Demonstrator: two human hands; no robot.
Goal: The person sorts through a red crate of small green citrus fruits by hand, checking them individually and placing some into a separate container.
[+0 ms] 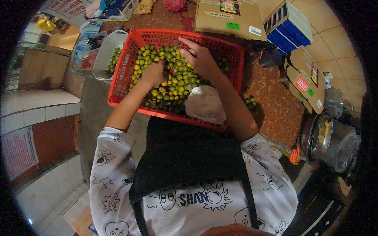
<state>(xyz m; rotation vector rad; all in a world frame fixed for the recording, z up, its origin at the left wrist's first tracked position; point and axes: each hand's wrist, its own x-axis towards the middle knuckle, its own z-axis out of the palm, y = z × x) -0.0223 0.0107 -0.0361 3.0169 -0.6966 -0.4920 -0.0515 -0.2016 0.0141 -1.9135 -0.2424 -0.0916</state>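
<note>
A red plastic basket (119,66) in front of me holds many green and yellow calamansi fruits (180,79). My left hand (155,73) reaches down among them, left of the middle; its fingertips are hidden, so a grip on a fruit cannot be made out. Over the back of the pile is my right hand (197,57), with the index finger stretched out. Between its thumb and finger sits a thin grey tool (176,45), perhaps a small blade, seen only in part. Beneath my right forearm, a pale brown rounded object (205,104) rests at the basket's front right.
Left of the basket stands a white basket (102,56) with more green calamansi. A few green fruits (250,101) lie on the brown tabletop (274,88) to the right. Cardboard boxes (230,17), a blue-and-white crate (288,28) and a black cup (270,57) stand behind.
</note>
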